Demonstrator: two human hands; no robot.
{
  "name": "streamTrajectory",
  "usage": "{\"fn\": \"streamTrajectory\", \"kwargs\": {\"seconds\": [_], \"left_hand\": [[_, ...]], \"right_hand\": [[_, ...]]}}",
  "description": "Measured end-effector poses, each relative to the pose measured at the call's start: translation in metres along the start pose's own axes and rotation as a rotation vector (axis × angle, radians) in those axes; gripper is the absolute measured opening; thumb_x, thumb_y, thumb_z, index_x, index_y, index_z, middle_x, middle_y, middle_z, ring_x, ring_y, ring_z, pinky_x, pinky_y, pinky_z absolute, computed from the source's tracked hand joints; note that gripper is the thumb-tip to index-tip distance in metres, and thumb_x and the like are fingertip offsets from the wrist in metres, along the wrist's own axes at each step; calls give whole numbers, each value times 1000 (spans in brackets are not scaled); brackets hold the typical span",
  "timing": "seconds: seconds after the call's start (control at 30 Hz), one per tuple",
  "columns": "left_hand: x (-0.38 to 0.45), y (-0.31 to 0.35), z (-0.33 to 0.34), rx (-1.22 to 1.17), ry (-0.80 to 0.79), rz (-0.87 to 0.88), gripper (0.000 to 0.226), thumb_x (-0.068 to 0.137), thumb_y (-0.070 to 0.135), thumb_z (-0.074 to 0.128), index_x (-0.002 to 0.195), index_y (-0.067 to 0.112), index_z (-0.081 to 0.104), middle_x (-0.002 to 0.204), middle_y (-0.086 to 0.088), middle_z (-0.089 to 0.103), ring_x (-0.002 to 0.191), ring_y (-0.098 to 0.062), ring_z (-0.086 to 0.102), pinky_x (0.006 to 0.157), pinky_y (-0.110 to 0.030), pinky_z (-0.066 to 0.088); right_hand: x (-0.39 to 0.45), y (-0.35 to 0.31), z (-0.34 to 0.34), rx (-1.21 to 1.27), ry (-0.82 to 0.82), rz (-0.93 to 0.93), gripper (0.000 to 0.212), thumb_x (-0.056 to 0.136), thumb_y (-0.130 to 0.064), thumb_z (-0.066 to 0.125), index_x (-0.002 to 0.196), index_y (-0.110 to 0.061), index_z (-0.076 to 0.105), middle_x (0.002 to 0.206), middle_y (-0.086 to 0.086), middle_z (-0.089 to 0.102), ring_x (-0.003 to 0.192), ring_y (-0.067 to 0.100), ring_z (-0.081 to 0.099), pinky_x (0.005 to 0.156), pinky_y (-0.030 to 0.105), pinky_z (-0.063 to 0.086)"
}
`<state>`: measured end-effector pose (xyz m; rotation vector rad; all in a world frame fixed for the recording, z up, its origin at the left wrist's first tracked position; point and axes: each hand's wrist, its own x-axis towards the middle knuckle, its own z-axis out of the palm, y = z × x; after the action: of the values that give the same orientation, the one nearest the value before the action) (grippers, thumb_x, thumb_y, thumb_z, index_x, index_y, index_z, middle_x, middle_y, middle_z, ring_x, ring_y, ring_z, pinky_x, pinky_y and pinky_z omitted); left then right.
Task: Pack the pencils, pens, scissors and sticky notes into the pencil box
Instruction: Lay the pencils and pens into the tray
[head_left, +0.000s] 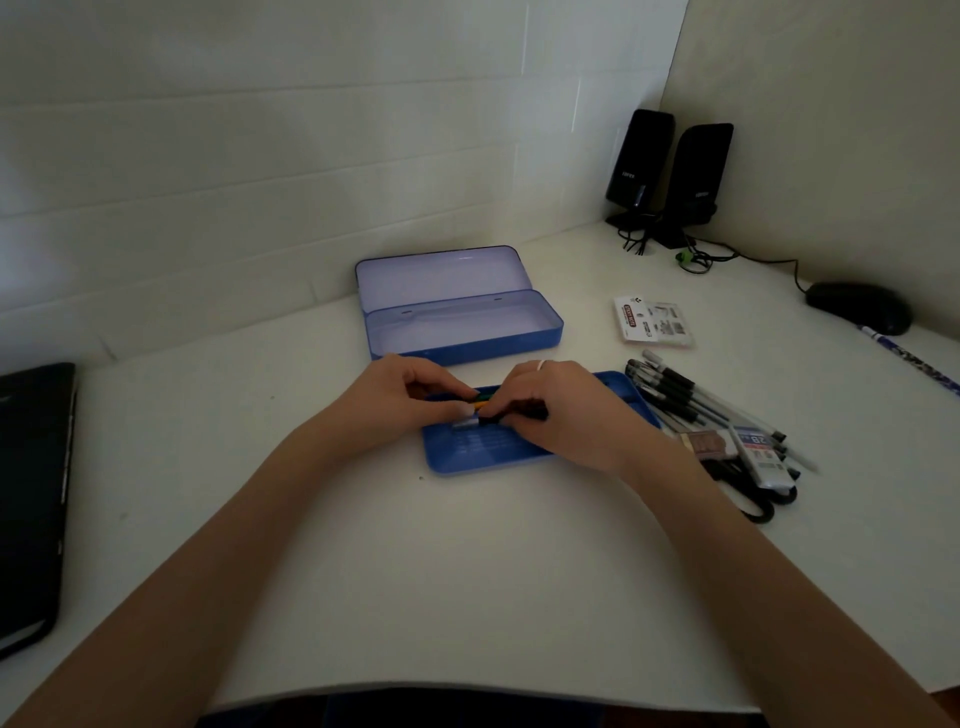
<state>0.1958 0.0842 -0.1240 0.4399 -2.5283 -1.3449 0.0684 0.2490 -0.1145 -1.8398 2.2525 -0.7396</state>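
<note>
Both hands pinching a small bundle of pencils (480, 401) over the blue tray (488, 452).
Left hand (400, 397) and right hand (550, 410) are gripping opposite ends; the pencil box (467, 332) is lying open just behind, apparently empty. Judged early: the bundle is going in next, while pens (691, 397) and scissors (753, 499) are waiting rightward.

Two bare hands meet over one flat blue plastic tray (483, 452), the left hand (400, 400) and the right hand (550, 410) together pinching one small bundle of coloured pencils (480, 402); their exact number cannot be told. Just beyond the grip sits one open blue metal pencil box (462, 312). Right of the grip lie roughly five black-capped clear pens (685, 400), one pair of black-handled scissors (753, 499) and one small white carded packet (653, 319). Far right stand two black speakers (670, 171), with one black computer mouse (860, 307).
</note>
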Motion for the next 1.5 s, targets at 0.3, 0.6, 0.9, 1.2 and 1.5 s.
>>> {"fn": "streamTrajectory", "kwargs": {"seconds": [0.3, 0.6, 0.9, 1.2, 1.5], "left_hand": [[-1, 1, 1, 42, -2, 53, 25, 71, 15, 77, 87, 33, 73, 93, 5, 71, 84, -3, 63, 71, -8, 44], [1, -3, 1, 38, 24, 20, 24, 74, 12, 74, 91, 31, 74, 95, -1, 70, 90, -23, 62, 81, -33, 50], [1, -3, -1, 40, 1, 3, 28, 76, 8, 71, 94, 28, 74, 97, 0, 70, 92, -20, 64, 85, -31, 51], [0, -2, -2, 47, -1, -15, 28, 76, 9, 70, 95, 29, 74, 94, 3, 70, 90, -19, 64, 81, -25, 50], [0, -1, -2, 57, -1, -8, 28, 76, 9, 70, 94, 29, 73, 94, 3, 70, 90, -24, 63, 79, -25, 51]], "right_hand": [[6, -9, 9, -45, 54, -2, 22, 87, -12, 59, 102, -22, 71, 104, -2, 67, 97, 17, 56, 85, 32, 47], [-9, 33, -33, -283, 448, 387, 20, 88, -21, 58, 104, -26, 69, 113, -2, 64, 101, 18, 57, 90, 39, 44], [-34, 82, -51, -191, 457, 1002, 25, 89, -18, 51, 108, -19, 67, 114, 11, 64, 106, 31, 57, 94, 40, 38], [-33, 79, -50, -40, 428, 972, 13, 85, -29, 60, 92, -23, 70, 103, 10, 66, 100, 29, 57, 91, 44, 45], [-28, 98, -48, 58, 344, 1038, 31, 82, -35, 62, 96, -7, 67, 98, 17, 66, 96, 35, 59, 86, 43, 50]]}}
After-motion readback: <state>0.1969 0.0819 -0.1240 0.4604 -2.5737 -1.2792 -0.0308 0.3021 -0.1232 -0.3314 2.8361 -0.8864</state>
